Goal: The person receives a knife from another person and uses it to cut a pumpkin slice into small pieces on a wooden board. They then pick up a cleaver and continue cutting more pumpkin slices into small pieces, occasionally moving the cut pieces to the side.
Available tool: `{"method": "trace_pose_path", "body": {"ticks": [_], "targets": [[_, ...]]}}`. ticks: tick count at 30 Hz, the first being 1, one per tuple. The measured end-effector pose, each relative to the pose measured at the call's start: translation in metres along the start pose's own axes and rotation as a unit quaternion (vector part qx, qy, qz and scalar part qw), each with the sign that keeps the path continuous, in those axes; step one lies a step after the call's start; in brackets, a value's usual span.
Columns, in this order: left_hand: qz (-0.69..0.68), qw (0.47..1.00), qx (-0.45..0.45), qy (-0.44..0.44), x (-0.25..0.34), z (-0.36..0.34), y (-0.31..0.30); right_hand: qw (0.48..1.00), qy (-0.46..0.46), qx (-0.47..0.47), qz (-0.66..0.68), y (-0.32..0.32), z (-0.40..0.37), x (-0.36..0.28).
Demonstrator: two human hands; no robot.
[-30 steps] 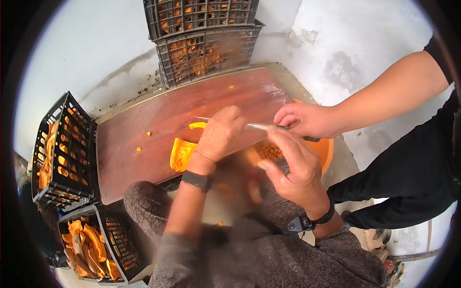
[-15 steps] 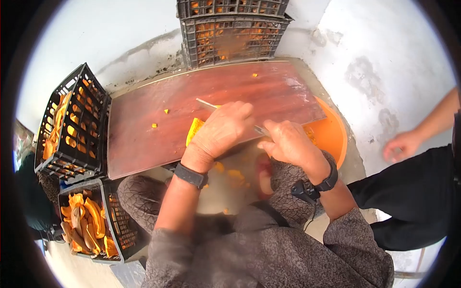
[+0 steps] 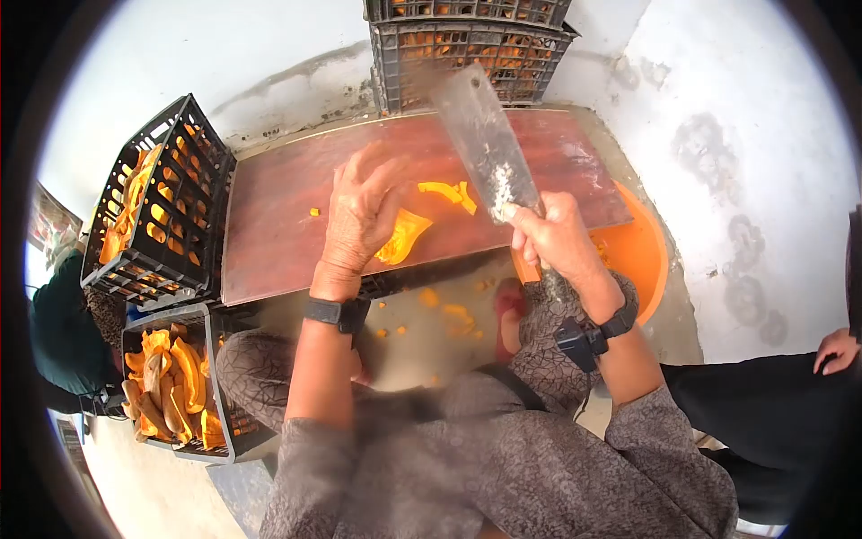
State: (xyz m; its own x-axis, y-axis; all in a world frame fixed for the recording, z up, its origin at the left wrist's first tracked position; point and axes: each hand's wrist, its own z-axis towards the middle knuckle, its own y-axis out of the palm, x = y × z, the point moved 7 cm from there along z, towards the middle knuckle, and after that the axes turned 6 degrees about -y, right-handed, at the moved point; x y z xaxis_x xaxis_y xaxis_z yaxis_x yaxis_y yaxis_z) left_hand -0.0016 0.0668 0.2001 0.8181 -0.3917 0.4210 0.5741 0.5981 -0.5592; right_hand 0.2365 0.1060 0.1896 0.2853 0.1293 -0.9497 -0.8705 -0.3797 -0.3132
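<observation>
Presently: orange squash wedge (image 3: 401, 235) lay on red-brown wooden table (image 3: 269, 242), against spread-open left hand (image 3: 359, 211); right hand (image 3: 557, 241) closed round steel cleaver (image 3: 485, 144), blade aloft. Flesh likely firm, slippery; best pinned by rind.

Held up over the bench (image 3: 269, 225) in the closed right hand (image 3: 552, 235): a broad steel cleaver (image 3: 485, 144), blade pointing up and away, leaning left, its flat side flecked with pale pulp near the grip. Pressed under the spread fingers of the left hand (image 3: 359, 211): an orange pumpkin chunk (image 3: 401, 235), flesh side up, flat on the reddish bench near its front edge. Just beyond the chunk, below the blade: 2 thin curved orange slices (image 3: 446, 191), lying flat, close together.
</observation>
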Motion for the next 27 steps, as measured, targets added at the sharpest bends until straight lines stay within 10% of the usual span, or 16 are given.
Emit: {"method": "trace_pose_path", "body": {"ticks": [8,27], "targets": [[0.047,0.970,-0.179,-0.159,-0.086,-0.095,0.068,0.999,0.034,-0.019,-0.004,0.028,0.000,0.007],[0.023,0.974,-0.187,-0.127,-0.089,-0.103,0.110,0.958,-0.040,-0.050,-0.278,0.080,0.065,0.077]]}}
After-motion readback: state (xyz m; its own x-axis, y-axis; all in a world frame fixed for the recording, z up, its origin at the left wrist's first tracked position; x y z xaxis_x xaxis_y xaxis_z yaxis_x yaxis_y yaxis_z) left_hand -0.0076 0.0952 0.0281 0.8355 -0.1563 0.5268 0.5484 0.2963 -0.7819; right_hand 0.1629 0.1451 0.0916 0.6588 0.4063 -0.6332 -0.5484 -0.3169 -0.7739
